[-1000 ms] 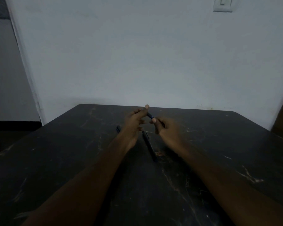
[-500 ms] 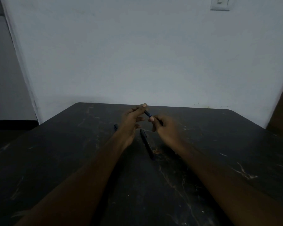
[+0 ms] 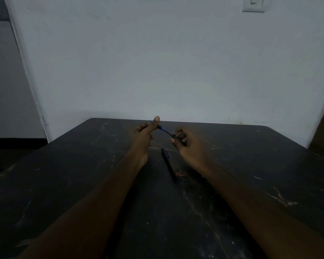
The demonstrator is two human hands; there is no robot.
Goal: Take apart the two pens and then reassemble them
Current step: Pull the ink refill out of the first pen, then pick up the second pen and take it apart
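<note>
Both hands are raised above the dark marbled table [image 3: 269,165], toward the middle of its far edge, with one pen [image 3: 165,130] bridging the gap between them. The left hand [image 3: 141,136] pinches the blue end, thumb pressed along the top and the other fingers curled under. The right hand [image 3: 190,146] has its fingertips closed round the darker end. Whether the two halves have started to part is too dim to tell.

The second pen [image 3: 169,166], black, lies flat on the table between the two wrists and touches neither hand. It runs from the far side back toward the near edge.

A pen like this is probably light, stiff and smooth-sided, so it may slip in a fingertip grip. The best hold is likely close on either side of the joint, twisting or pulling along the axis. Any small inner parts could drop and be hard to spot on the dark top.
</note>
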